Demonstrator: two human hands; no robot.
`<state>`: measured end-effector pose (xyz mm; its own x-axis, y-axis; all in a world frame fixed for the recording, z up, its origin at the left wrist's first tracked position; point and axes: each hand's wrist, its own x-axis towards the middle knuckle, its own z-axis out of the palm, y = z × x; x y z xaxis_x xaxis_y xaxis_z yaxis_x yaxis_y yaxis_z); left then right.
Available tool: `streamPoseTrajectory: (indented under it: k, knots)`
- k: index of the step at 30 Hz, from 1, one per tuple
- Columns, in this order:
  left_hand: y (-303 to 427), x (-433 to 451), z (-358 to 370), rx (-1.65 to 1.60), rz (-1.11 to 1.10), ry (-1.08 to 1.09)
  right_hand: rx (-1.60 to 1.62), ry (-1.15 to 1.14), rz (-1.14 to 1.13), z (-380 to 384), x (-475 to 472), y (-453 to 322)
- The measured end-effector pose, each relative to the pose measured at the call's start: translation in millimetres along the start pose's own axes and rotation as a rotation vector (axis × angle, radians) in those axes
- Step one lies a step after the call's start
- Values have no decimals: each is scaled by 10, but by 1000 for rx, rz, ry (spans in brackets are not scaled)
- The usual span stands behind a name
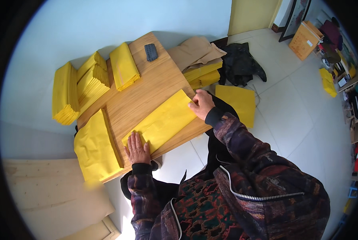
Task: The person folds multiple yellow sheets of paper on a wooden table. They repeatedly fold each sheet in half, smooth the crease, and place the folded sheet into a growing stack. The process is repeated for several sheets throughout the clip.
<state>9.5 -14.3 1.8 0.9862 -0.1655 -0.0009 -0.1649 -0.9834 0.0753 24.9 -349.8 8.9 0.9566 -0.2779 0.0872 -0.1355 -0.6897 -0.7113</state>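
A long folded yellow sheet (162, 121) lies slantwise along the near side of the wooden table (143, 93). My left hand (137, 148) rests palm down on its left end, thumb apart, grasping nothing. At the other end, my right hand (202, 104) has its fingers curled about the sheet's edge, with the thumb on top. Left of my left hand is a wider, slightly creased yellow sheet or stack (96, 147), partly past the table's edge. Whether the material is paper or thin fabric cannot be told.
Bundles of folded yellow pieces (65, 93) (93, 76) (124, 66) line the wall side, near a dark block (151, 52). Brown paper (194, 52) covers yellow stacks (204, 75) beyond the table. Black cloth (242, 63), a yellow sheet (237, 103) and an orange box (305, 40) are farther right.
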Motion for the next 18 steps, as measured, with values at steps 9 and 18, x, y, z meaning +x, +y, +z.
streamPoseTrajectory:
  k: [9, 18]
  knots:
    - [-10, -5, 5, -7, 15, 29, 109, 207, -134, 76, -82, 46]
    - [-18, -3, 8, -9, 13, 14, 279, 127, -116, 70, 24, 71]
